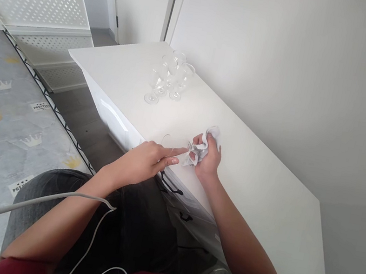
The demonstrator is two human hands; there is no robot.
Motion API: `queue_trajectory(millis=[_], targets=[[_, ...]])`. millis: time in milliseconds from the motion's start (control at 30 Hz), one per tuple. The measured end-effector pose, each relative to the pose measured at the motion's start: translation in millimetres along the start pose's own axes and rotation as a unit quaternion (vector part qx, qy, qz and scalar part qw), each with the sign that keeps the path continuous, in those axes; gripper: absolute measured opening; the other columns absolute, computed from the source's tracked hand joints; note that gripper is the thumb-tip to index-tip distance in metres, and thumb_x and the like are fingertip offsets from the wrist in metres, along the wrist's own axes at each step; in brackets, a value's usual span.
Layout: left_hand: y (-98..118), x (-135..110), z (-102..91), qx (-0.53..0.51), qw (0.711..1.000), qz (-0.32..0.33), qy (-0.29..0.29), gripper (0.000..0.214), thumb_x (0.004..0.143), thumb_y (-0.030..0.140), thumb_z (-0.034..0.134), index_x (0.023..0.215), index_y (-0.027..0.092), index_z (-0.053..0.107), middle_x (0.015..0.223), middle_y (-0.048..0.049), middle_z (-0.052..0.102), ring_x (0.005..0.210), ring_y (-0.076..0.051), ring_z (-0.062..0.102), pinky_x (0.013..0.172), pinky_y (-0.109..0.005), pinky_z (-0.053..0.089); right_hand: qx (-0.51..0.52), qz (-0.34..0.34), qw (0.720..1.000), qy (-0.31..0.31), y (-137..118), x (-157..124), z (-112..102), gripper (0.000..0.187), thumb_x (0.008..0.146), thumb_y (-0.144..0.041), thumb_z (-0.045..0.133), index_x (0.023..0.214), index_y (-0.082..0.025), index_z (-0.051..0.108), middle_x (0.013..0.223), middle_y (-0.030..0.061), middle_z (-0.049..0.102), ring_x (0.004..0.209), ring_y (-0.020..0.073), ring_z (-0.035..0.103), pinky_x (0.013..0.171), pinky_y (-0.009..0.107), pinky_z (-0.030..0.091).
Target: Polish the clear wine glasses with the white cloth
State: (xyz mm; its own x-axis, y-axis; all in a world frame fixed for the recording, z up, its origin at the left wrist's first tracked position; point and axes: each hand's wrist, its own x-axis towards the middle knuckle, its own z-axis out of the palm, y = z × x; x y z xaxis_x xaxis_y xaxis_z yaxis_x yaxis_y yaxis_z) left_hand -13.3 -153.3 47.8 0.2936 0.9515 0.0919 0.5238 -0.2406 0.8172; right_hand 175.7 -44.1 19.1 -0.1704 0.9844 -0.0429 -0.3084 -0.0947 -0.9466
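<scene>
Crumpled white cloth (pixel 214 136) against tilted clear glass (pixel 168 142) (partly hidden).

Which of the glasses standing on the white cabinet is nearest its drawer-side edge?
The leftmost glass, whose round foot sits lowest of the group in view; the other standing glasses are nearer the wall.

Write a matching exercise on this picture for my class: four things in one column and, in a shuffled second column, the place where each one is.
Things
1. Crumpled white cloth
2. Group of clear stemmed glasses
3. Curved black drawer handles
4. Grey mattress printed with white and yellow crowns

Places
A. On the front of the long white cabinet
B. In the person's right hand
C. To the left of the cabinet
D. Toward the far end of the cabinet's top

Right pairs: 1-B; 2-D; 3-A; 4-C
</scene>
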Motion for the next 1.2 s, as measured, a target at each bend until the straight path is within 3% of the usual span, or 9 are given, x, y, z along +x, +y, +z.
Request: queue_trajectory(millis=[133, 367, 633, 900, 1200], targets=[[-1.0, -2.0, 0.7, -0.096, 0.994, -0.037, -0.041, 0.061, 0.111, 0.057, 0.039, 0.163, 0.026, 0.050, 0.066, 0.0031, 0.064, 0.051, -0.013, 0.059, 0.064, -0.026, 0.051, -0.017, -0.025, 1.000, 0.006, 1.5, 0.5, -3.1, 0.045, 0.088, -0.056, 0.073, 0.068, -0.021, 0.055, 0.067, -0.0024, 0.054, 0.042, 0.0073, 0.039, 0.034, 0.025, 0.031], [-3.5, -0.9, 0.8, -0.216, 0.971, -0.082, -0.061, 0.066, 0.110, 0.060, 0.042, 0.167, 0.027, 0.042, 0.066, 0.0030, 0.063, 0.050, -0.013, 0.060, 0.056, -0.025, 0.052, -0.043, -0.076, 0.996, -0.004, -1.2, -4.9, -0.4, 0.043, 0.093, -0.056, 0.068, 0.069, -0.021, 0.058, 0.069, -0.0010, 0.054, 0.046, 0.0095, 0.043, 0.040, 0.027, 0.035], [-3.9, 2.0, -2.8, -0.426, 0.882, -0.187, -0.077, 0.079, 0.104, 0.071, 0.044, 0.164, 0.019, 0.045, 0.059, -0.0018, 0.066, 0.040, -0.013, 0.055, 0.042, -0.022, 0.041, -0.118, -0.132, 0.984, -0.014, 0.6, -8.3, -3.2, 0.045, 0.094, -0.062, 0.065, 0.073, -0.022, 0.064, 0.068, -0.0004, 0.055, 0.052, 0.0122, 0.048, 0.049, 0.029, 0.041], [-3.9, 0.7, -6.6, -0.425, 0.878, -0.196, -0.104, 0.078, 0.101, 0.071, 0.052, 0.164, 0.025, 0.045, 0.058, -0.0011, 0.065, 0.043, -0.015, 0.057, 0.041, -0.021, 0.040, -0.125, -0.121, 0.985, -0.010, 2.9, -7.0, -5.2, 0.048, 0.093, -0.065, 0.065, 0.070, -0.023, 0.064, 0.058, -0.0015, 0.048, 0.047, 0.0126, 0.042, 0.044, 0.029, 0.034], [-7.1, 2.3, -8.1, -0.418, 0.881, -0.193, -0.110, 0.073, 0.102, 0.064, 0.056, 0.164, 0.028, 0.043, 0.055, 0.0017, 0.062, 0.042, -0.012, 0.050, 0.040, -0.019, 0.035, -0.132, -0.131, 0.982, -0.035, 1.0, -9.3, -4.6, 0.046, 0.098, -0.060, 0.062, 0.072, -0.022, 0.063, 0.067, 0.0001, 0.054, 0.052, 0.0120, 0.045, 0.048, 0.029, 0.035]])
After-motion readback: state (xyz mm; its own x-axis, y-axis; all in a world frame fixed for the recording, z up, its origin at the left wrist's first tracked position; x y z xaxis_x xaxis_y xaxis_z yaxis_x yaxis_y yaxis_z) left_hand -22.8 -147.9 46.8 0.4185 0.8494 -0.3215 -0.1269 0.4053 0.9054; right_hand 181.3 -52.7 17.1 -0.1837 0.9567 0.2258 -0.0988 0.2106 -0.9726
